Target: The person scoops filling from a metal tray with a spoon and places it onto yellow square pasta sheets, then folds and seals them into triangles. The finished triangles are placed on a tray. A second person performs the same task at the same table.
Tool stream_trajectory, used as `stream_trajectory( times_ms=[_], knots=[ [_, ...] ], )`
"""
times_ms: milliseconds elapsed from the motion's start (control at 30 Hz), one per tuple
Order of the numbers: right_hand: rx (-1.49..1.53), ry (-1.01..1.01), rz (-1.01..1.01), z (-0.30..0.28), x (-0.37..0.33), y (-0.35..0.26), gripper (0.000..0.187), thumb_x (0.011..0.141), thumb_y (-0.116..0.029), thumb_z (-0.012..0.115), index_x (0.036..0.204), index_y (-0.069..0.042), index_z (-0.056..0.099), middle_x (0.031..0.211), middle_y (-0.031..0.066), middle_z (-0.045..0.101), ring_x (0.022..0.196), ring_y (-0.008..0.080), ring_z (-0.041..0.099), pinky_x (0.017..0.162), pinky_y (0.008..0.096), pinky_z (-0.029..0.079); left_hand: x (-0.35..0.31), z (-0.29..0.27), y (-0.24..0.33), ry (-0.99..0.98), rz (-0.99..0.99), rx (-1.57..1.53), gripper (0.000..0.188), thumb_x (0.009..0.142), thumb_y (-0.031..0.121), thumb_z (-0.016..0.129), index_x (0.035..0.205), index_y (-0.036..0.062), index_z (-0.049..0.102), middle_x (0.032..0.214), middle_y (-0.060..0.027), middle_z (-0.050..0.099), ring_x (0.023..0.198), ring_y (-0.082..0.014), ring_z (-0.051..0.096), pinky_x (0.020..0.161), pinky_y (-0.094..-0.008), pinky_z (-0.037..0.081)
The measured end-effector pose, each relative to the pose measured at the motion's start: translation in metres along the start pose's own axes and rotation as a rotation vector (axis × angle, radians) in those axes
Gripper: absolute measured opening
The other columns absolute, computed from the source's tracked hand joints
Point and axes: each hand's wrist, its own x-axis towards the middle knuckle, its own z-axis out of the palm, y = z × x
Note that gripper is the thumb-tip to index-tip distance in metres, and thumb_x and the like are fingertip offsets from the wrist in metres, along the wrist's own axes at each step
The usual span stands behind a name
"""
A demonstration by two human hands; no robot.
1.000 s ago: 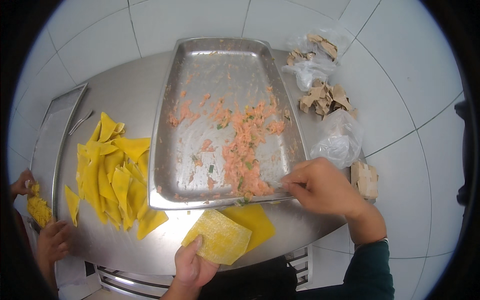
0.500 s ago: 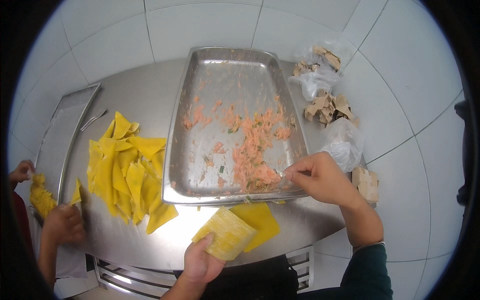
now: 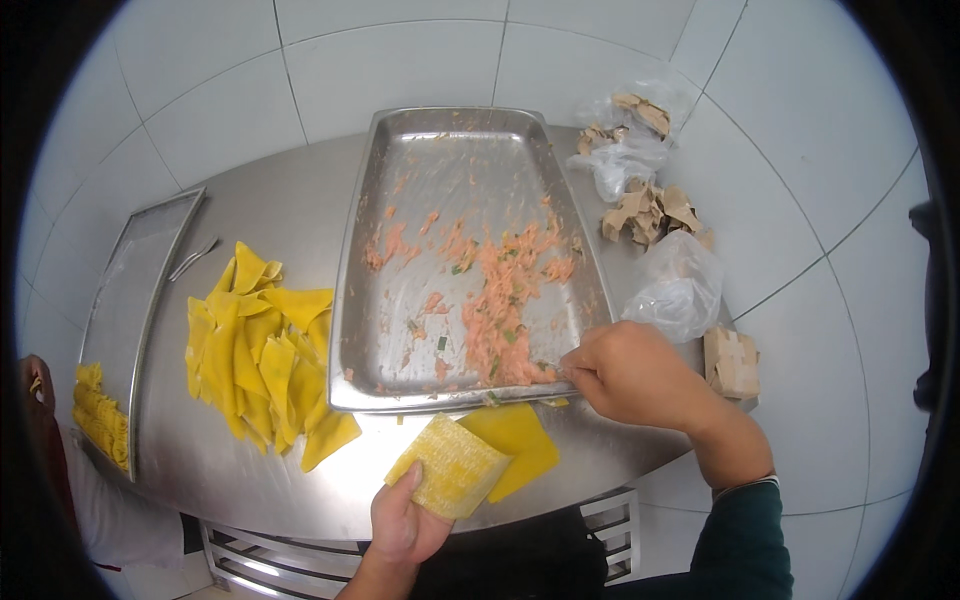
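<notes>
My left hand (image 3: 405,518) holds a square yellow dough sheet (image 3: 448,466), whose face looks dusted with flour, thumb on top. A second yellow dough sheet (image 3: 525,455) lies behind it on the table. Over the near right corner of a deep metal tray (image 3: 350,290), my right hand (image 3: 625,365) is closed on a small metal utensil, mostly hidden by the fingers; its kind cannot be told. Beside those fingers spreads an orange-pink filling (image 3: 500,330) with green bits, smeared across the tray floor. Left of the tray is a loose pile of yellow dough sheets (image 3: 255,350).
A shallow tray (image 3: 140,260) at the left holds folded yellow pieces (image 3: 100,415); a fork (image 3: 193,258) lies near it. Another person's hand (image 3: 38,380) shows at the left edge. Along the right are plastic bags (image 3: 675,285), crumpled brown paper (image 3: 650,212) and a brown paper-wrapped block (image 3: 732,362).
My right hand has turned and shifted slightly, hiding the metal glint seen before. The other person's hands have drawn back left from the shallow tray. My left hand keeps its sheet.
</notes>
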Motion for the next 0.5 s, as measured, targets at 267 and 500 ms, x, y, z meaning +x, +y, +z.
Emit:
stream_trajectory(
  times_ms=[267, 500],
  knots=[
    [-0.099, 0.05, 0.035, -0.014, -0.009, -0.011, 0.018, 0.082, -0.012, 0.059, 0.07, -0.003, 0.069, 0.07, 0.0196, 0.065, 0.069, 0.0389, 0.066, 0.064, 0.0474, 0.053, 0.0, -0.002, 0.001, -0.023, -0.005, -0.003, 0.056, 0.102, 0.027, 0.048, 0.148, -0.0027, 0.035, 0.147, -0.0196, 0.049, 0.135, -0.0347, 0.05, 0.115, -0.0507, 0.036],
    [0.364, -0.141, 0.142, -0.01, 0.017, 0.002, 0.018, 0.084, -0.014, 0.066, 0.083, 0.002, 0.074, 0.072, 0.0183, 0.069, 0.065, 0.0293, 0.068, 0.065, 0.0392, 0.053, 0.0, -0.004, 0.001, -0.016, -0.019, -0.047, 0.055, 0.103, 0.026, 0.047, 0.148, -0.0023, 0.035, 0.147, -0.0199, 0.049, 0.135, -0.0354, 0.049, 0.115, -0.0516, 0.035]
  ],
)
